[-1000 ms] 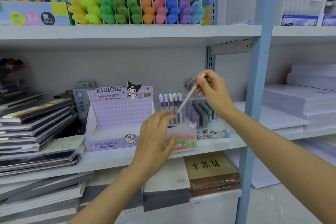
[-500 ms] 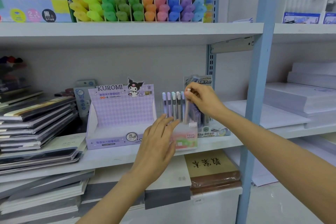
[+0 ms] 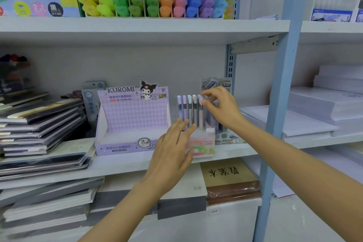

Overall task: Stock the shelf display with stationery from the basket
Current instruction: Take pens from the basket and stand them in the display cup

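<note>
Down into the box (image 3: 204, 148) goes the pen (image 3: 201, 118), upright beside the other pens (image 3: 184, 110). Right hand (image 3: 222, 110) sits at its cap, and I cannot tell if it's pinching. Left hand (image 3: 172, 153) presses the box front, fingers straight.

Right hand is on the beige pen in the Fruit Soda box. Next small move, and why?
Probably release the beige pen and lift the right hand away: the pen stands upright in the Fruit Soda box, and the left hand rests against the box front, steadying it.
</note>
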The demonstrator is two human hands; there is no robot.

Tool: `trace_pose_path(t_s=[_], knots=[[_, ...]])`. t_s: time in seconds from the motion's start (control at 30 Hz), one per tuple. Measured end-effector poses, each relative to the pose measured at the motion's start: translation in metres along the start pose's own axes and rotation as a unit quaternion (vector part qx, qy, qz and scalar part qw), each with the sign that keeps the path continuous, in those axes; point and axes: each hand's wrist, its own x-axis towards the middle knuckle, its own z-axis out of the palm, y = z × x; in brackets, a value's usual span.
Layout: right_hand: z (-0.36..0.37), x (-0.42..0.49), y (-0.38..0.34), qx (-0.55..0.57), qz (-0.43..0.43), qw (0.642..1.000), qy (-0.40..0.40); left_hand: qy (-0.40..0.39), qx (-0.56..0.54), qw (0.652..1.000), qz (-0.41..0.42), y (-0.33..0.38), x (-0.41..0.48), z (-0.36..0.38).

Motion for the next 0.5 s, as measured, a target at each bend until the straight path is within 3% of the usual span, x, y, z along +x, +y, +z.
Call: trace_pose_path(t_s=[0.13, 0.27, 0.37, 0.5], knots=[[-0.004, -0.046, -0.027, 0.117, -0.076, 0.988, 0.063, 0.086, -0.025, 0.995, -0.033, 0.006, -0.021, 0.006], [0.023, -0.118, -0.040, 0.195, -0.124, 0.972, -0.035, 0.137, -0.055, 0.984, -0.103, 0.008, -0.085, 0.042], [0.069, -0.179, -0.028, 0.204, -0.070, 0.961, -0.173, 0.035, -0.095, 0.982, -0.159, 0.012, -0.158, 0.086], [0.145, -0.263, 0.015, 0.171, 0.050, 0.918, -0.354, -0.209, -0.096, 0.943, -0.239, 0.016, -0.266, 0.142]])
